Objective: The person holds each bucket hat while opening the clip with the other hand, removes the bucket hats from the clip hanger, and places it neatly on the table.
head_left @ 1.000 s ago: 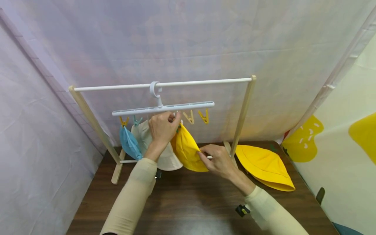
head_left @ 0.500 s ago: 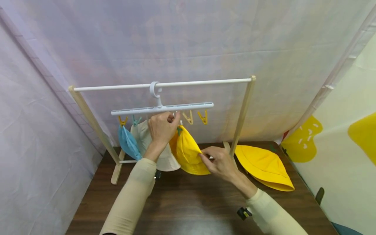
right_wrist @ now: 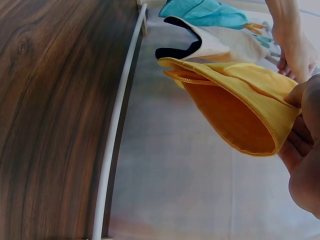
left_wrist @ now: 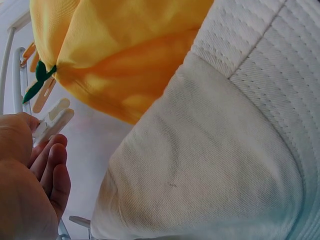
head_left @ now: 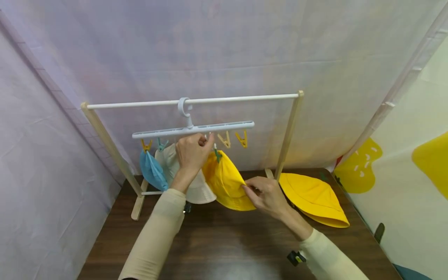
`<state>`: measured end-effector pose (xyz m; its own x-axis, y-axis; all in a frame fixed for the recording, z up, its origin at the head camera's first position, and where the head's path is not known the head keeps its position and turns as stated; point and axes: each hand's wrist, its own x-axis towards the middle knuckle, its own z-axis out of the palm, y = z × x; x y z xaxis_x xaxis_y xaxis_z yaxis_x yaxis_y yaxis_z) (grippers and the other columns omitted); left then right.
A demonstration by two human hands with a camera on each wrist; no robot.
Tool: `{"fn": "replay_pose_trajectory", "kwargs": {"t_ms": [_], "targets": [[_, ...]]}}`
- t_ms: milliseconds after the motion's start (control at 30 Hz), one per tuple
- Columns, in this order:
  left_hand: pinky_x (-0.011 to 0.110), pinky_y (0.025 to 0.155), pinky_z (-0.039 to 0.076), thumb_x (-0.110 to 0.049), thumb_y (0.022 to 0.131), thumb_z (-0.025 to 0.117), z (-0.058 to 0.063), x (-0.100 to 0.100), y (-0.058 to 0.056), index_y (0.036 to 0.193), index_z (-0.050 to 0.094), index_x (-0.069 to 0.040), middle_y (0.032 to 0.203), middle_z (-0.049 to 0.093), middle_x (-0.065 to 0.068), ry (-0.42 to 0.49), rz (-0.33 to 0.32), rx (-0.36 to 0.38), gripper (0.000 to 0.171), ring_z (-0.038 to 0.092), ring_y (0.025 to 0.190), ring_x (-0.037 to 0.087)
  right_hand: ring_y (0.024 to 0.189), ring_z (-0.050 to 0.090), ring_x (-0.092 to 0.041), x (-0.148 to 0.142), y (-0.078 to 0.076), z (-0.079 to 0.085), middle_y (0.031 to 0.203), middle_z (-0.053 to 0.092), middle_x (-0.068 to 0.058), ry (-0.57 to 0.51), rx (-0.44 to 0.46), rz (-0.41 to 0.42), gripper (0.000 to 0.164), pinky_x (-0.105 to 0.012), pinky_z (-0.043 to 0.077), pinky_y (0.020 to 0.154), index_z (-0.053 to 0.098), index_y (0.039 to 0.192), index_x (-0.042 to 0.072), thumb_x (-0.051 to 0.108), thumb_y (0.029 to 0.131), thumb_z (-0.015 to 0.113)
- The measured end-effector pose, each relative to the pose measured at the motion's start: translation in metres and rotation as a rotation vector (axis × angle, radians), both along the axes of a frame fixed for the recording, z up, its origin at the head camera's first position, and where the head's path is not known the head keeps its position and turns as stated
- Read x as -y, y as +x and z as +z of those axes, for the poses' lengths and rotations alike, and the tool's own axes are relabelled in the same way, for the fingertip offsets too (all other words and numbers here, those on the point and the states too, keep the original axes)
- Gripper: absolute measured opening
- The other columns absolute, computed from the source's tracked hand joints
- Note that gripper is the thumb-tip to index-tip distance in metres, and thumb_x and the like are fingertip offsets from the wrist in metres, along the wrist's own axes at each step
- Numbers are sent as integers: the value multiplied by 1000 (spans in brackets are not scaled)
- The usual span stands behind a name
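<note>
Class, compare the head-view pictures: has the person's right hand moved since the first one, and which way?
Yes, slightly: the right hand, pinching the hanging yellow hat, has shifted rightward in the head view, judged against the rack's right post.

Brown wood-grained table [head_left: 224,249], topped by a rack [head_left: 245,98].
The rack is carried on wooden feet [head_left: 138,207], and just to the right of the rack a yellow hat [head_left: 313,198] is laid.

The yellow fabric hat [head_left: 227,181], with a green leaf [left_wrist: 32,93] at its crown, is tilted at frame center, brim toward lower right, edge pinched by the right hand [head_left: 268,194]. The white clip [left_wrist: 54,121], pinched by the left hand [head_left: 193,149], is just beside the crown.
</note>
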<state>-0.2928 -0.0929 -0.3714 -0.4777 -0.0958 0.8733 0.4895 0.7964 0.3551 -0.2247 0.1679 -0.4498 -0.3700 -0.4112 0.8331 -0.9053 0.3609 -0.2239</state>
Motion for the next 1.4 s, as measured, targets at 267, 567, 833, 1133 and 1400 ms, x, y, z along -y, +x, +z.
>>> {"fn": "replay_pose_trajectory", "kwargs": {"t_ms": [267, 567, 833, 1133, 1400], "targets": [[47, 53, 50, -32, 97, 82, 3, 1, 2, 67, 78, -7, 66, 79, 9, 2, 12, 43, 40, 69, 54, 31, 65, 71, -14, -10, 5, 1, 87, 84, -11, -8, 59, -9, 5, -18, 55, 58, 83, 94, 1, -3, 96, 82], [50, 55, 55, -36, 98, 81, 4, 2, 4, 71, 80, -5, 71, 81, 11, 22, 5, 89, 42, 74, 60, 33, 64, 72, -16, -23, 7, -2, 86, 85, -12, -23, 23, -10, 11, -19, 57, 58, 83, 94, 1, 5, 103, 79], [50, 57, 57, -41, 99, 82, 6, 2, 5, 75, 83, -5, 73, 83, 12, 33, 11, 128, 44, 76, 61, 33, 62, 62, -9, -38, 15, -6, 85, 84, -10, -3, 82, -57, 6, -16, 48, 54, 83, 93, 2, 3, 99, 81], [51, 58, 57, -45, 97, 83, 5, 1, 5, 76, 84, -7, 75, 84, 9, 48, 42, 135, 44, 78, 64, 34, 64, 70, -11, -53, 22, -7, 86, 85, -11, -4, 83, -70, 12, -15, 55, 59, 85, 96, 3, -5, 88, 87], [52, 60, 57, -48, 95, 84, 6, 1, 4, 76, 84, -8, 76, 84, 9, 64, 53, 157, 45, 79, 67, 35, 55, 49, -7, -65, 28, -7, 78, 79, -4, -20, 92, -68, 22, -9, 38, 52, 85, 98, 4, -11, 82, 85]]}}
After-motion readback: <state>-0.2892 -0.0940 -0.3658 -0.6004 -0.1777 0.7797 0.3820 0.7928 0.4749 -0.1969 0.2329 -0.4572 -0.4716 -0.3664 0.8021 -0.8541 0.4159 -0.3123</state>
